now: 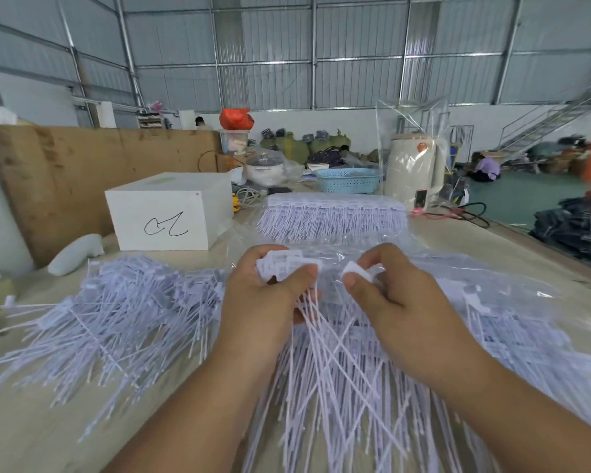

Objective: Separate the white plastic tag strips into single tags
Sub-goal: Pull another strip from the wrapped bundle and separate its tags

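Above the worktop's middle, the left hand [263, 302] grips a white tag strip [280, 264]; the right hand [396, 302] pinches a single tag [355, 272] just beside it.

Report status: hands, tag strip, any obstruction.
Left hand gripping white plastic tag strip. Right hand pinching single white tag head, apart from strip. Nothing blocking.

Both hands pinching, side by side
Left hand [267, 295] and right hand [394, 302] are reaching forward on bare forearms, fingers curling closed.
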{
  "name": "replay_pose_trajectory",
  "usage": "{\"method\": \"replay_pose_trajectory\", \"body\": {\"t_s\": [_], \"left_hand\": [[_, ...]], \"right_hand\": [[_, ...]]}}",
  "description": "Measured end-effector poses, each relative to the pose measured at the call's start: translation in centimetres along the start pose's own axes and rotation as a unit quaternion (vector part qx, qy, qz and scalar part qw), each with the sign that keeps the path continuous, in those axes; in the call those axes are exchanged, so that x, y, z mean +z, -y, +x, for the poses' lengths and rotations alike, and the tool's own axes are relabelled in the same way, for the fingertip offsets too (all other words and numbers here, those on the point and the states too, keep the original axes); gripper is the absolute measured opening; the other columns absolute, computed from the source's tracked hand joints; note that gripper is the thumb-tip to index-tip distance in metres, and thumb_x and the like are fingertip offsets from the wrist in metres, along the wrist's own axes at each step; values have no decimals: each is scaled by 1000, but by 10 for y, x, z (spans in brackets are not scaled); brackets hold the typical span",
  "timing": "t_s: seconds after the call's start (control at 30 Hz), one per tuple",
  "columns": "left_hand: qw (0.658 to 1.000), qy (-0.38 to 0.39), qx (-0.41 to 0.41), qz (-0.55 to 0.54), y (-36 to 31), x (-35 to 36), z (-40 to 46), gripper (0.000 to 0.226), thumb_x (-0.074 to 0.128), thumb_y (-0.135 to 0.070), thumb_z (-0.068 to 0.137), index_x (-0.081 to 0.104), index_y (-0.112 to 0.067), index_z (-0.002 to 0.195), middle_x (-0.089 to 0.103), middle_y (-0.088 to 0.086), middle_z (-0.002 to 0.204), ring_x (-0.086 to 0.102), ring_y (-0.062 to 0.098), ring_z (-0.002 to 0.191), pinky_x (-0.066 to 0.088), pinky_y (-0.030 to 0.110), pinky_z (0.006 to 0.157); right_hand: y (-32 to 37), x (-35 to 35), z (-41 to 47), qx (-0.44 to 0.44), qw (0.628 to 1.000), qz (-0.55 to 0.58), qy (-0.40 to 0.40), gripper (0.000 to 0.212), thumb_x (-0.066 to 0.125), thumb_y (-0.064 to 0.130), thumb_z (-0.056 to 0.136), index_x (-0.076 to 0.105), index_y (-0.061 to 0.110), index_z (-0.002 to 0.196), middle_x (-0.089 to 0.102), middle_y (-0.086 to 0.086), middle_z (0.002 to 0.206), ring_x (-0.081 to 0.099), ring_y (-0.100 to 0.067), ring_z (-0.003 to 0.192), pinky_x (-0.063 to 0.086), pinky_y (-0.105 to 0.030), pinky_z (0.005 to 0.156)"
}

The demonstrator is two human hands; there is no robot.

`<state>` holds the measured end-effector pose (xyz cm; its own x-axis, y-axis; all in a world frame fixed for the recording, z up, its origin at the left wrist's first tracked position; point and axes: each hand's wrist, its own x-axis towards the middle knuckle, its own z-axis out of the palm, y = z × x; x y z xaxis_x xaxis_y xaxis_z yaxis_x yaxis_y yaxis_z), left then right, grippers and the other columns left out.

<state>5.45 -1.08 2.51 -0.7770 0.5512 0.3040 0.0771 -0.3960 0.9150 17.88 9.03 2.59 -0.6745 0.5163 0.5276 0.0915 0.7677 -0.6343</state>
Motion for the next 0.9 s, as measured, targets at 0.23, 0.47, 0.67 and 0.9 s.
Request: {"method": "replay_pose_trajectory", "body": {"t_s": [0.23, 0.47, 0.67, 0.9], "left_hand": [[990, 115, -75, -12, 3, 8, -7, 20, 64, 3, 83, 65, -16, 84, 66, 6, 67, 63, 17, 52, 47, 25, 43], [991, 129, -29, 22, 8, 10, -7, 22, 78, -3, 72, 67, -19, 82, 69, 5, 72, 63, 16, 62, 48, 24, 51], [995, 88, 12, 55, 5, 2, -2, 21, 76, -1, 76, 65, -17, 87, 71, 2, 75, 63, 13, 63, 46, 21, 52], [997, 59, 22, 48, 4, 0, 2, 22, 75, 0, 77, 65, -17, 86, 71, 5, 76, 64, 21, 68, 47, 32, 61]], "right_hand": [[0, 1, -1, -14, 996, -42, 82, 29, 40, 39, 96, 36, 35, 124, 55, 16, 56, 47, -1, 50, 31, -27, 52], [5, 2, -4, -29, 986, -109, 126, 44, 36, 35, 91, 27, 34, 134, 54, 11, 53, 47, -4, 46, 31, -27, 48], [3, -6, 0, -21, 989, -73, 124, 16, 48, 44, 93, 51, 28, 92, 52, 15, 52, 43, -7, 43, 32, -29, 48], [-2, -19, 4, -20, 978, -142, 152, 34, 51, 56, 92, 48, 35, 65, 54, 15, 55, 47, -1, 46, 28, -21, 47]]}}
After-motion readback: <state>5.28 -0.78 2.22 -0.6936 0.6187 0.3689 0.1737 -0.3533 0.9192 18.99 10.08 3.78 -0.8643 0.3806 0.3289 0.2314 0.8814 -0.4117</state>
